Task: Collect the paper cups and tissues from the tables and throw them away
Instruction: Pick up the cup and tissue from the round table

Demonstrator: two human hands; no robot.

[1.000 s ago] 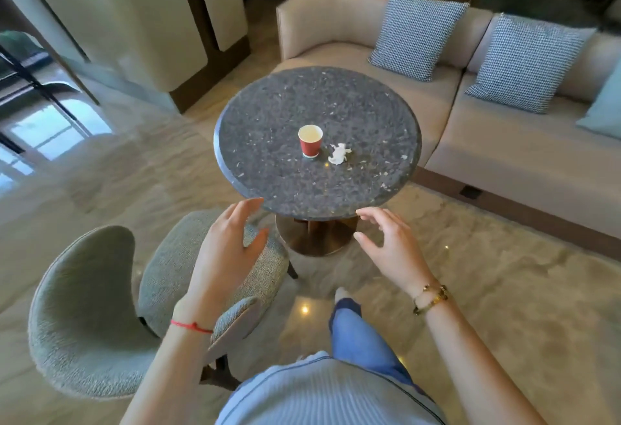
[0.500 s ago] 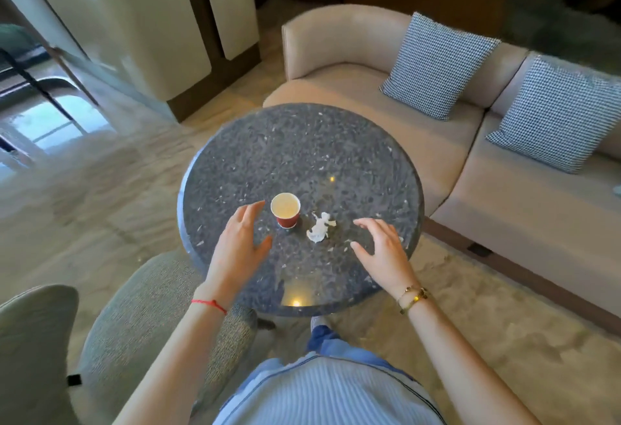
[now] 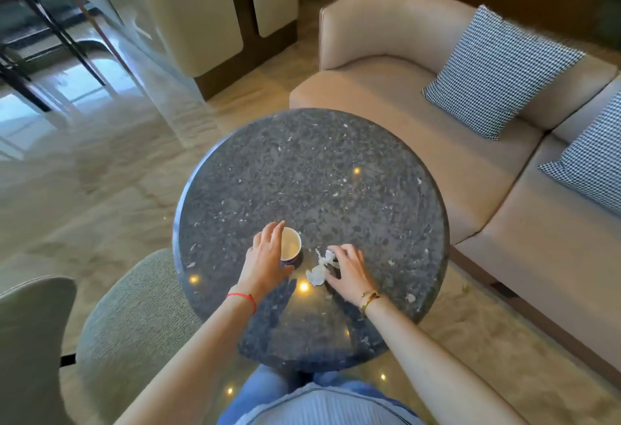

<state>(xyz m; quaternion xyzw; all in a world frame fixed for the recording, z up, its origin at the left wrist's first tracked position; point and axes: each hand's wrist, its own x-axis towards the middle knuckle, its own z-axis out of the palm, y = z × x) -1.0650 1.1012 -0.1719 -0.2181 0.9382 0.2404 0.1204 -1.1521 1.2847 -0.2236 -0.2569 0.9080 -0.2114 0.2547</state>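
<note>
Fingers [image 3: 268,233] of left hand [image 3: 265,260] curled around cup [image 3: 291,250]; right hand [image 3: 349,268] closing on tissue [image 3: 321,268], mid-bench [image 3: 312,176].
Both likely light: cup crushable, best held by its sides; tissue soft, easily pinched anywhere.

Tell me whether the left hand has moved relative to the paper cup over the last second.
Yes. The left hand has reached forward over the table and now sits against the near left side of the paper cup.

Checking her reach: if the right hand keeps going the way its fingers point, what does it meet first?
The crumpled tissue: the right hand points left at it, fingertips apparently touching already.
</note>
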